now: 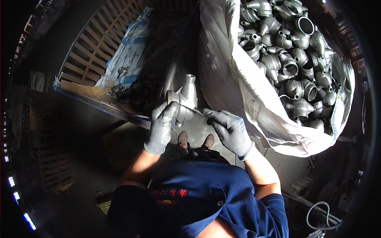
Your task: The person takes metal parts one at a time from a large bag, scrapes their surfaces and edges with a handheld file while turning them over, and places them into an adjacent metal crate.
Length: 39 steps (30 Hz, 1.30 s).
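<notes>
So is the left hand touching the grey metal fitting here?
Touching: in the head view, the gloved left hand wraps its fingers around the metal fitting.

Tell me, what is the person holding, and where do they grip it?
The left hand grips a grey metal casting by its lower body; the right hand pinches a thin tool.

grey metal valve casting [184,99], upright, in-hand

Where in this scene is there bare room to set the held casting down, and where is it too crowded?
Bare floor lies between the shoes and the big white sack. The dark floor strip below the wooden pallet also looks free. The sack is crammed with grey castings. The left hand holds one casting; the right hand touches it.
</notes>
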Available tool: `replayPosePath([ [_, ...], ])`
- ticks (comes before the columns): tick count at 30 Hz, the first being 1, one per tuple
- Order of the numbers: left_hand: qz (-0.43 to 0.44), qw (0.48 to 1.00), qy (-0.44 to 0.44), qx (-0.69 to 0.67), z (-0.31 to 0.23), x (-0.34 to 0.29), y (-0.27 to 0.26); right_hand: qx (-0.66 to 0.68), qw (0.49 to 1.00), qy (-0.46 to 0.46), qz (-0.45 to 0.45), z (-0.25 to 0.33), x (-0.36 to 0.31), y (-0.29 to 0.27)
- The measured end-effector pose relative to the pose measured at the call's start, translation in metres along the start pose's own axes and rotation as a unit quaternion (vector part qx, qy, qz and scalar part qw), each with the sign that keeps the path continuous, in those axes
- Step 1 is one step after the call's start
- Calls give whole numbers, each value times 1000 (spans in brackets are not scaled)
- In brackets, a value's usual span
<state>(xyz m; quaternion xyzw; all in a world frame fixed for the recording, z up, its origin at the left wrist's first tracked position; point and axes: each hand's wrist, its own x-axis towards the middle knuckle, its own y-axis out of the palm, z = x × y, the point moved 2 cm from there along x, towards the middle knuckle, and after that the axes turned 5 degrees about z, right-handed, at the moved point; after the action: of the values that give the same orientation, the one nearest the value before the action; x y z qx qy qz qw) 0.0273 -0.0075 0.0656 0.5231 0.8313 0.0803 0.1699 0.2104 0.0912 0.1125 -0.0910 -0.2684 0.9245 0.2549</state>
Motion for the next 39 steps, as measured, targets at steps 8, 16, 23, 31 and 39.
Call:
replayPosePath([
  [8,-29,997,-35,-56,-11,-4,14,58,998,-25,-26,4,13,15],
  [16,-40,997,14,-68,17,-2,-2,-68,997,-27,21,1,30,33],
  [23,77,919,-54,-382,11,12,-14,-83,986,-138,39,-3,9,46],
  [31,-57,869,-210,-444,11,26,-36,165,978,122,45,-32,-17,35],
  [39,-31,880,-189,-434,1,36,-36,281,939,195,46,-54,-33,47],
])
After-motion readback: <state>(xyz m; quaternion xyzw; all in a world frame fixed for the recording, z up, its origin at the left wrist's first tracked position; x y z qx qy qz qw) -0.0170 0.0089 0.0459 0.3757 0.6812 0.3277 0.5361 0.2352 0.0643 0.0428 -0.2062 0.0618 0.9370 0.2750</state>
